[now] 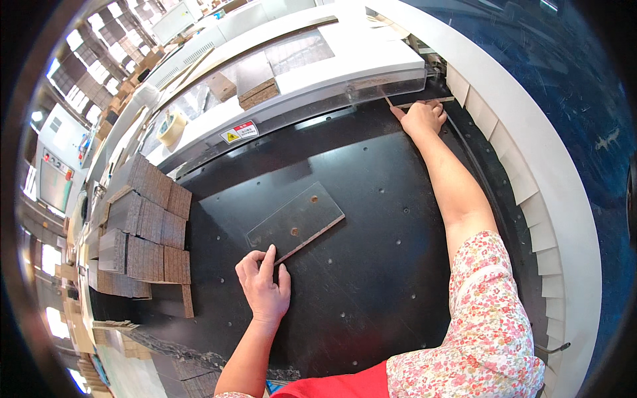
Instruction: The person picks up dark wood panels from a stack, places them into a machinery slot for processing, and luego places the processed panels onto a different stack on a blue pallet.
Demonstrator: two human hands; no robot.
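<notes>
A dark rectangular particleboard panel (296,220) with two round brown holes lies aslant on the black machine table. My left hand (264,284) pinches its near left corner between thumb and forefinger. At the far right, my right arm is stretched out to the machine's front. There my right hand (422,117) has its fingers bent over another board (446,100), of which only a thin pale edge shows. The hand covers most of that piece, and its grip is partly hidden.
Stacked dark particleboard blocks (154,229) stand at the table's left edge. A white machine housing (318,79) with a clear guard crosses the far side, bearing a tape roll (171,129) and board pieces (257,88). Pleated pale covers (514,159) line the right side.
</notes>
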